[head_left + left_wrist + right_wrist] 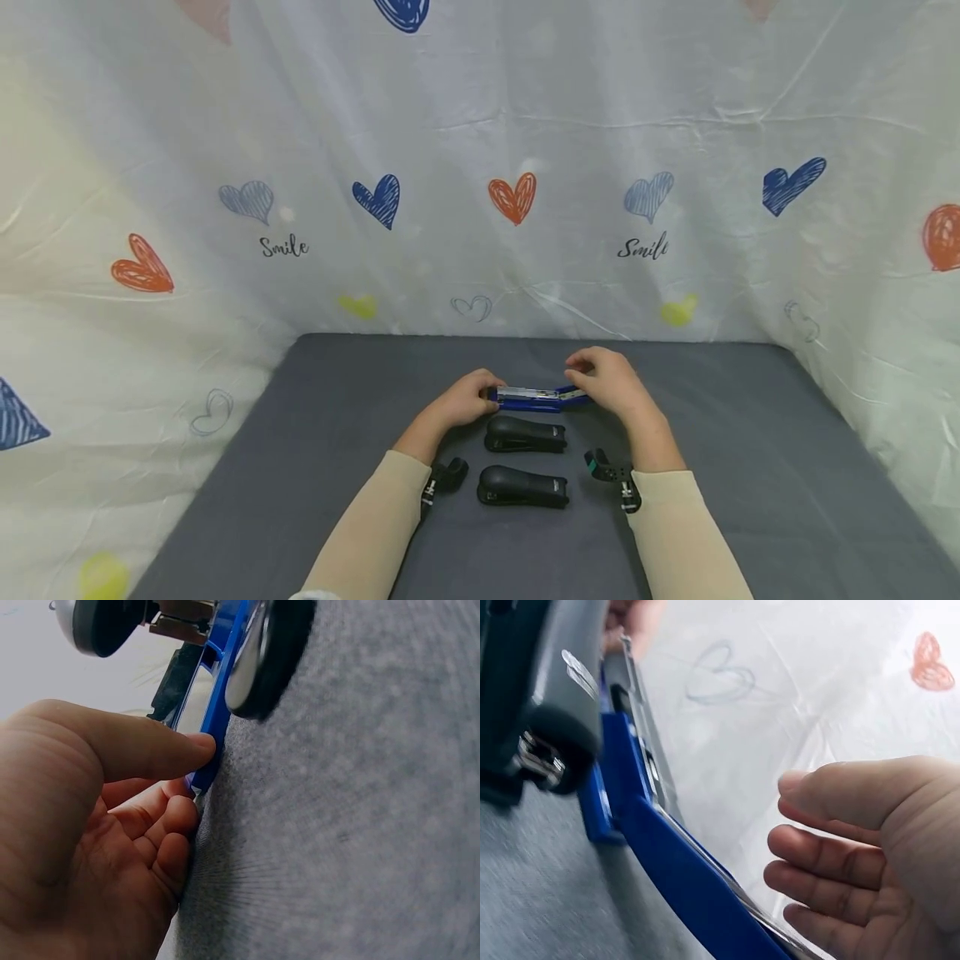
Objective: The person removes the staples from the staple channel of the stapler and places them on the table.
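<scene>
A blue stapler (528, 406) lies unfolded on the grey table, its top cover (686, 874) swung back to the right and its metal staple channel exposed. My left hand (459, 402) pinches the stapler's left end, thumb along the near side, as the left wrist view confirms. Beside the swung-back cover hovers my right hand (611, 383), fingers loosely bent and apart from the metal, with nothing between them. Closer to me sit two black staplers (525, 435), one in front of the other, both lying lengthwise left to right.
The nearer black stapler (522, 487) lies between my forearms. Dark wrist mounts jut inward from both sleeves close to it. A white curtain (442, 250) printed with hearts rises behind the table's far edge (360, 337) and along both sides.
</scene>
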`<state>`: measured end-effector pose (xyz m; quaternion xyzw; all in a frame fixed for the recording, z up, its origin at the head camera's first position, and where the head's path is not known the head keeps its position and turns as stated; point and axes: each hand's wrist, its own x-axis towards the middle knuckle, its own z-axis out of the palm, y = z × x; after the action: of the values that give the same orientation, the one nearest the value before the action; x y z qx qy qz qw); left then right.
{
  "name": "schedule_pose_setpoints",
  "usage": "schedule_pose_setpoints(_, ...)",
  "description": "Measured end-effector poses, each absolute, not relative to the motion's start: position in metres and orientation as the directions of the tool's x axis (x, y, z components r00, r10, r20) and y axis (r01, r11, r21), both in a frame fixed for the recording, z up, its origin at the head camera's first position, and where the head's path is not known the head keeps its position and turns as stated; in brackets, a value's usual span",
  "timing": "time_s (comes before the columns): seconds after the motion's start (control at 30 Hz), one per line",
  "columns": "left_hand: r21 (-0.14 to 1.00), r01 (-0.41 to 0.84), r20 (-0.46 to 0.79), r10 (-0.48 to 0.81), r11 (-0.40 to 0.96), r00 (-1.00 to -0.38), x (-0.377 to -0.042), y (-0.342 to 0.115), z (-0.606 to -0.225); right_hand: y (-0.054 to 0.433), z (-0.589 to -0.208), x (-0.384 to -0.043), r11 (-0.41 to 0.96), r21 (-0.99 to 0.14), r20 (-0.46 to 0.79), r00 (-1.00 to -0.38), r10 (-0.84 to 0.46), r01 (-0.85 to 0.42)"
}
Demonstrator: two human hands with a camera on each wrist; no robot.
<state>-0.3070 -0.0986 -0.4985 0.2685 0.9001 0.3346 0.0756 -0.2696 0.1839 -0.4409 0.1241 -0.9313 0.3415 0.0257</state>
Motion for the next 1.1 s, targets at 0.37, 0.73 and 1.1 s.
schedule_pose_setpoints(0.37,0.661,0.420,0.041,0.529,0.622,-0.848,-0.307,-0.101,-0.499,0.157,-0.453,-0.269,0.735,-0.606,0.064,-0.939,-0.337,-0.305)
schedule_pose_setpoints(0.73,0.668,0.407,0.042,0.515,0.623,-0.856,-0.305,-0.101,-0.497,0.138,-0.456,-0.268,0.811,-0.517,-0.002,-0.947,-0.321,-0.274)
schedule_pose_setpoints(1.1,0.687,0.404,0.047,0.518,0.604,-0.854,-0.304,-0.103,-0.499,0.129,-0.456,-0.266,0.789,-0.593,-0.025,-0.975,-0.220,-0.163)
